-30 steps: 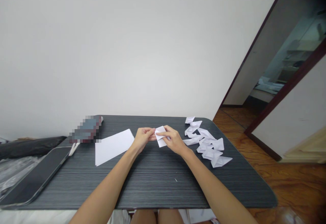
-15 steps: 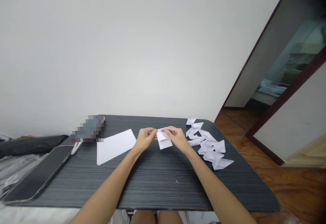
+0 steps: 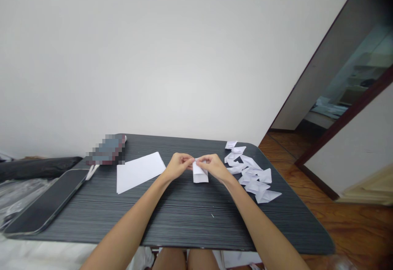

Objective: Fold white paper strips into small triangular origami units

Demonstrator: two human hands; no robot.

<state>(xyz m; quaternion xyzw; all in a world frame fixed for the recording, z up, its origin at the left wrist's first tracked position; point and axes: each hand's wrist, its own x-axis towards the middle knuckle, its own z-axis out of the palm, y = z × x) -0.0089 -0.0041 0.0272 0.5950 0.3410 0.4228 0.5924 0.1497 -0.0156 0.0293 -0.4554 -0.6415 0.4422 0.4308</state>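
Note:
Both my hands meet over the middle of the dark table (image 3: 184, 216). My left hand (image 3: 178, 165) and my right hand (image 3: 212, 166) each pinch the top edge of a small folded piece of white paper (image 3: 200, 175), which hangs down between them just above the tabletop. Fingers of both hands are closed on it. A flat white sheet (image 3: 139, 171) lies left of my left hand. To the right of my right hand lies a pile of several folded white paper pieces (image 3: 250, 173).
A dark phone or tablet (image 3: 46, 204) lies at the table's left edge, with a blurred-out object (image 3: 106, 150) behind it. A black bag (image 3: 37, 167) sits off the table on the left. Wooden floor and a doorway (image 3: 337, 106) lie to the right.
The small paper has turned from a tilted flat square to a narrower folded piece hanging below my fingertips. Both hands have drawn closer together at its top edge.

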